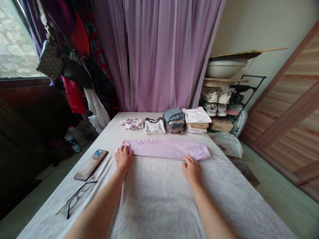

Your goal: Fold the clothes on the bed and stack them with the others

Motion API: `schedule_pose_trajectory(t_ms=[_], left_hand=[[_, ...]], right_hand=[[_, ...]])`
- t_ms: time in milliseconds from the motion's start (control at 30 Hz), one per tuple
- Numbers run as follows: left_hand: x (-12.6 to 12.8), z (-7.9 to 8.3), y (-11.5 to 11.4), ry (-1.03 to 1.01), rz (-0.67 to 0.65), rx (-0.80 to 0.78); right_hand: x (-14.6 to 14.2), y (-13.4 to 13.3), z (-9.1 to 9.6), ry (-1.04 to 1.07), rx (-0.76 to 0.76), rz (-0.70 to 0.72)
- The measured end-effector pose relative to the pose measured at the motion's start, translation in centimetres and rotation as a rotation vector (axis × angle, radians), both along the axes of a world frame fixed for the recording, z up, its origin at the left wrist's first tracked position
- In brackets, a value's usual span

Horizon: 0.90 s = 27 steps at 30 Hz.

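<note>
The left hand lies flat on the left end of a folded lilac knit garment, and the right hand rests at its lower right edge, well apart and neither gripping. Flat palms keep the long fold even, near the far end of the cloth-covered table, below folded clothes.

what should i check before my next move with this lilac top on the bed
Left hand resting on the end of the lilac ribbed garment: ok
Right hand at the garment's near edge: ok
Phone lying apart from the garment: ok
Glasses apart from both hands: ok
Stacked folded clothes not touching the garment: ok
Garment's underside lying smooth: cannot tell, hidden
</note>
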<state>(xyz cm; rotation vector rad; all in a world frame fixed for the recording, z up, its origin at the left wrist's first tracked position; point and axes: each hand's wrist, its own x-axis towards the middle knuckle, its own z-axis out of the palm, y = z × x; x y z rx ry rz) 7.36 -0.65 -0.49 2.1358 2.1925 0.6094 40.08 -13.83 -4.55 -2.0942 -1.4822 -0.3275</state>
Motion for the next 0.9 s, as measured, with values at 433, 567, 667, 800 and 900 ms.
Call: schedule_pose_trajectory(t_ms=[433, 567, 667, 800, 900], left_hand=[[-3.2, 0.6, 4.4, -0.163, 0.134, -0.050], [-3.3, 0.5, 6.1, -0.124, 0.099, -0.105], [-2.8, -0.3, 6.3, -0.152, 0.095, -0.074], [-3.0, -1.4, 6.0, -0.262, -0.038, 0.008], [-3.4, -1.6, 5.8, -0.367, -0.183, 0.067]], right_hand=[[0.9, 0.2, -1.0, -0.025, 0.074, 0.024], [1.3, 0.0, -1.2, -0.025, 0.104, 0.047], [1.6, -0.1, -1.4, -0.021, 0.120, 0.062], [1.7, -0.3, -1.3, -0.031, 0.114, 0.083], [1.6, -0.4, -1.2, -0.028, 0.105, 0.073]])
